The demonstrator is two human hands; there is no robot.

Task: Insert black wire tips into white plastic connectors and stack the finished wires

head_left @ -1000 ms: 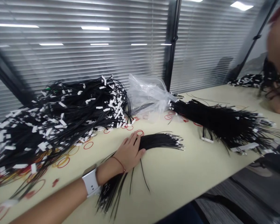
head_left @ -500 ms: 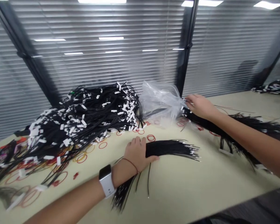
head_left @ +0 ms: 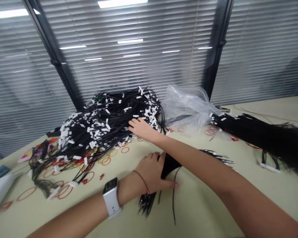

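My left hand [head_left: 151, 172], with a white-banded watch on its wrist, is wrapped over a bundle of black wires [head_left: 170, 164] on the table. The thumb sticks out to the right, beside a loose wire. Bare wire ends stick out below the hand and to the right, partly hidden by my right forearm. My right hand [head_left: 141, 128] crosses over the left one and lies at the front right of a big pile of black cables with white connectors [head_left: 106, 109]. Its fingers are slightly apart; nothing shows in its grip.
A clear plastic bag [head_left: 186, 102] lies at the back, beside a long bundle of black cables [head_left: 258, 130] on the right. Red and yellow rubber bands [head_left: 125, 150] are scattered over the table [head_left: 208, 211]. Window blinds [head_left: 139, 19] stand behind. A white object [head_left: 0, 191] is at the left edge.
My right hand has left the long cable bundle by the plastic bag and moved left to the connector pile. My left hand stays on its bundle. The view has turned left.
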